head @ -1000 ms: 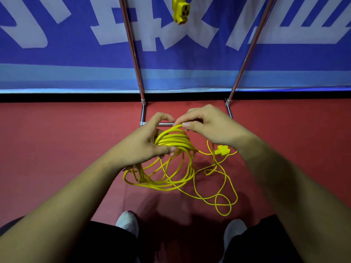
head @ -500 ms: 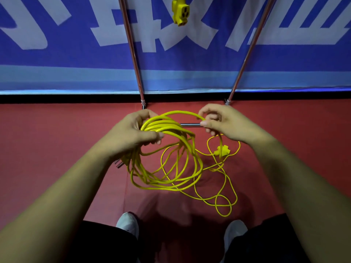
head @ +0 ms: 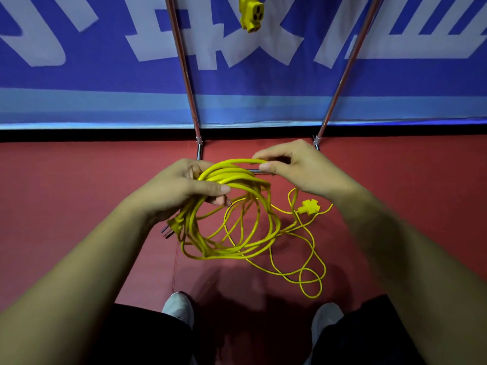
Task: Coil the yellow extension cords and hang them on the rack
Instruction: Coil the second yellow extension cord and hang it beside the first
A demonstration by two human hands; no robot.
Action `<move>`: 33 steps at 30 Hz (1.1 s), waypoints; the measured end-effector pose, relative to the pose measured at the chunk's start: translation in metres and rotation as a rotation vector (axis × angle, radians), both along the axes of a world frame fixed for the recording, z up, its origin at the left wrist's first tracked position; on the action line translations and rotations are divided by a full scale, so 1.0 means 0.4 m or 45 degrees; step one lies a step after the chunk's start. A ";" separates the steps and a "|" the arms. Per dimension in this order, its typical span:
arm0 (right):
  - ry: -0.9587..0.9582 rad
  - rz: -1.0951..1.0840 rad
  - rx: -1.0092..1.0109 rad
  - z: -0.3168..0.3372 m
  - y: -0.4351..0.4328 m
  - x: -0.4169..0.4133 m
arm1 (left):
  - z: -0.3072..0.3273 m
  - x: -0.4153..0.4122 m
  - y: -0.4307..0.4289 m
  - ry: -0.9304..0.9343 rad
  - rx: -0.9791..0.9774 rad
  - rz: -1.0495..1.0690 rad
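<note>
A blue banner (head: 79, 83) with white lettering runs along the back, above a red floor (head: 66, 206). The left hand (head: 184, 191) grips a gathered bundle of yellow cord (head: 237, 248), thumb laid across the top of the loops and fingers curled beneath. The cord's pronged plug (head: 170, 229) sticks out just below that wrist. The loops hang down over the floor, above a pale shoe (head: 179, 306). Behind the hands stands the rack (head: 185, 75); its low crossbar is mostly hidden by the cord and fingers. A yellow socket (head: 251, 13) hangs between its poles at the top. The right hand (head: 297, 169) pinches the topmost loop between thumb and fingers, near the left hand but apart from it. Further right, loose cord trails on the floor to a flat yellow connector (head: 308, 206).
</note>
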State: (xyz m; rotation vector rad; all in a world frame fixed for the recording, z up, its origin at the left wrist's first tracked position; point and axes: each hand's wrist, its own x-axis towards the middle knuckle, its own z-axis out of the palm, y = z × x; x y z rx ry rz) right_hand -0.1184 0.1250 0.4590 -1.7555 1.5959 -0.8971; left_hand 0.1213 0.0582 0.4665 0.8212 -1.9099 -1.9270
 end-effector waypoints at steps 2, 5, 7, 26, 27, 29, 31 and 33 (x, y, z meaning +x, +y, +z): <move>0.117 -0.048 0.008 -0.022 -0.004 -0.039 | 0.002 -0.001 -0.007 0.081 0.145 0.071; 0.155 -0.113 0.165 -0.070 -0.002 -0.088 | 0.000 0.005 -0.018 0.173 0.311 0.119; 0.078 -0.169 0.268 -0.108 0.001 -0.110 | 0.001 0.011 -0.023 0.207 0.406 0.135; -0.123 -0.416 0.494 -0.270 -0.002 -0.117 | 0.024 0.040 -0.071 0.527 0.612 0.469; -0.272 -0.464 0.421 -0.262 -0.005 -0.101 | 0.027 0.035 -0.070 0.493 0.597 0.485; -0.427 -0.509 0.345 -0.244 -0.004 -0.076 | 0.031 0.028 -0.066 0.493 0.574 0.485; -0.281 -0.446 0.335 -0.239 -0.001 -0.066 | 0.024 0.027 -0.077 0.509 0.550 0.510; 0.024 -0.391 0.398 -0.241 0.003 -0.066 | 0.009 0.031 -0.088 0.454 0.490 0.565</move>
